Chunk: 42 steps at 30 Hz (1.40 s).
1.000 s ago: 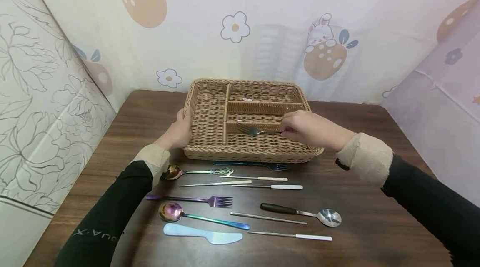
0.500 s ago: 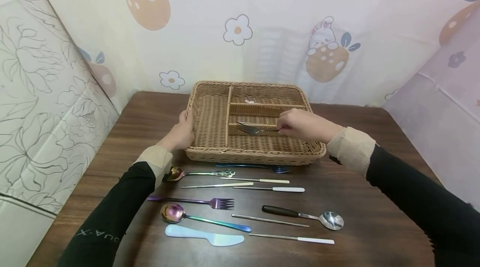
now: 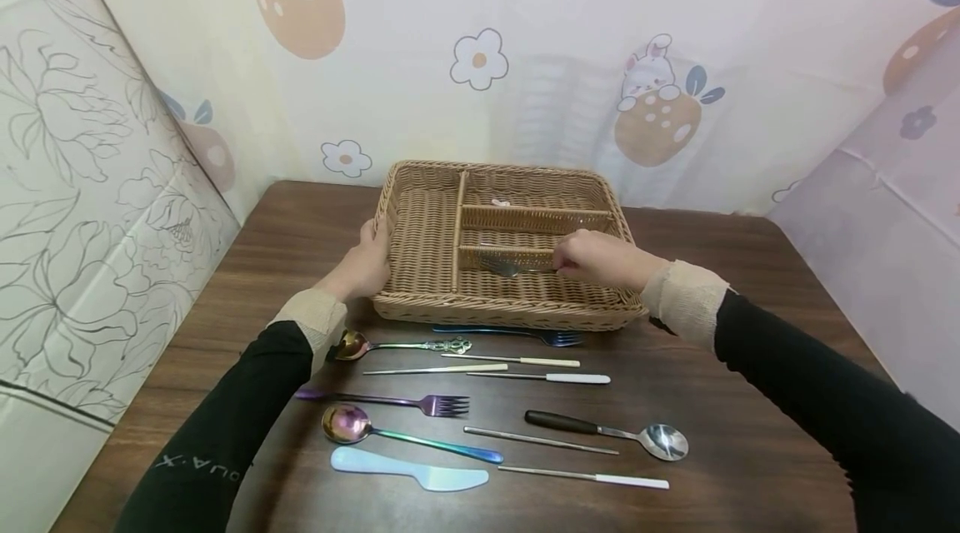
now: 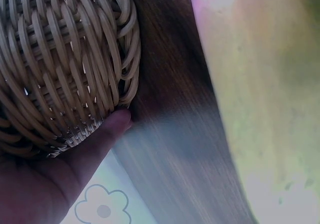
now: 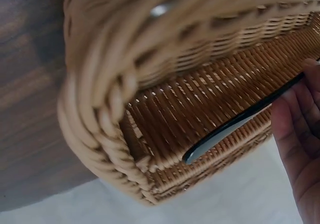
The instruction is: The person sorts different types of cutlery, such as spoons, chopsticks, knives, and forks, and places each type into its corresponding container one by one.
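Observation:
A wicker basket [image 3: 420, 298] with dividers stands at the back of the table. My left hand [image 3: 363, 262] grips its left side; in the left wrist view the thumb [image 4: 107, 129] lies along the weave and the other fingers are hidden. Inside the front right compartment, my right hand [image 3: 596, 256] pinches a fork [image 3: 501, 268] by its handle, head pointing left. The fork's dark-edged handle [image 5: 225, 126] slants close over the woven floor in the right wrist view.
In front of the basket lie a blue fork [image 3: 558, 338], an ornate spoon [image 3: 352, 346], a purple fork [image 3: 442, 405], a rainbow spoon [image 3: 347, 425], a light blue knife [image 3: 450, 479], a black-handled spoon [image 3: 663, 441] and several chopsticks [image 3: 577, 378]. A patterned curtain [image 3: 555, 17] hangs behind.
My right hand has shifted a little left and down, lowering the fork deeper into the front right compartment. My left hand keeps its hold on the basket.

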Available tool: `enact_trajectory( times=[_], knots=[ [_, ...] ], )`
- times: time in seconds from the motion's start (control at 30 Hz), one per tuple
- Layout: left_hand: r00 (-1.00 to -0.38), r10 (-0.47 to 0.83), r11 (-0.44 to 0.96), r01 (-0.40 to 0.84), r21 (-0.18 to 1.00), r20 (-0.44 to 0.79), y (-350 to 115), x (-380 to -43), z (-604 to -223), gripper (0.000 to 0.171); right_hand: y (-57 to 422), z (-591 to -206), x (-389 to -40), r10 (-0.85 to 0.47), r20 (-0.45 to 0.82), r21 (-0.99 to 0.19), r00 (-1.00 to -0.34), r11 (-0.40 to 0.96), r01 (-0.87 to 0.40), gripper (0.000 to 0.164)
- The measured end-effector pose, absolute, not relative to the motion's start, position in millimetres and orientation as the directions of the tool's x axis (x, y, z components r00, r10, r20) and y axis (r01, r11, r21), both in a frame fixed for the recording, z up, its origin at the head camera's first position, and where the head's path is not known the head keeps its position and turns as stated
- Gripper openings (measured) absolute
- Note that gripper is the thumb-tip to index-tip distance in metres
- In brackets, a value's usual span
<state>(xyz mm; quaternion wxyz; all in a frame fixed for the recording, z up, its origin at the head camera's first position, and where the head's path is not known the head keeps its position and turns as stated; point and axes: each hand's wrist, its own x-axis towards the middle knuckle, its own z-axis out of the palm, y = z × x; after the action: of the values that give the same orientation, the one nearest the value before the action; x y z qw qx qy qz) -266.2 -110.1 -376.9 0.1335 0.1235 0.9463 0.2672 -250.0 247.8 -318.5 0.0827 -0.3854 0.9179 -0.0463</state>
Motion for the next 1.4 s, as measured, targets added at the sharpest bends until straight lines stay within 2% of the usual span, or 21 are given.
enact_trajectory(
  times=[0.6,0.83,1.07,1.4],
  knots=[
    [-0.930,0.319,0.828,0.181,0.530,-0.181,-110,-269,-380,0.074,255,-347,-252,-0.705,-0.144,-0.162,-0.694,0.709,-0.687,0.009],
    [-0.930,0.319,0.828,0.182,0.531,-0.180,-111,-269,-380,0.074,256,-356,-253,-0.721,-0.125,-0.179,-0.681,0.692,-0.700,0.017],
    [-0.931,0.316,0.830,0.178,0.529,-0.183,-111,-269,-381,0.075,257,-362,-254,-0.703,-0.133,-0.160,-0.698,0.710,-0.685,0.015],
    [-0.933,0.316,0.834,0.185,0.520,-0.174,-111,-271,-382,0.074,256,-366,-255,-0.732,-0.123,-0.169,-0.670,0.680,-0.713,0.016]
  ],
)
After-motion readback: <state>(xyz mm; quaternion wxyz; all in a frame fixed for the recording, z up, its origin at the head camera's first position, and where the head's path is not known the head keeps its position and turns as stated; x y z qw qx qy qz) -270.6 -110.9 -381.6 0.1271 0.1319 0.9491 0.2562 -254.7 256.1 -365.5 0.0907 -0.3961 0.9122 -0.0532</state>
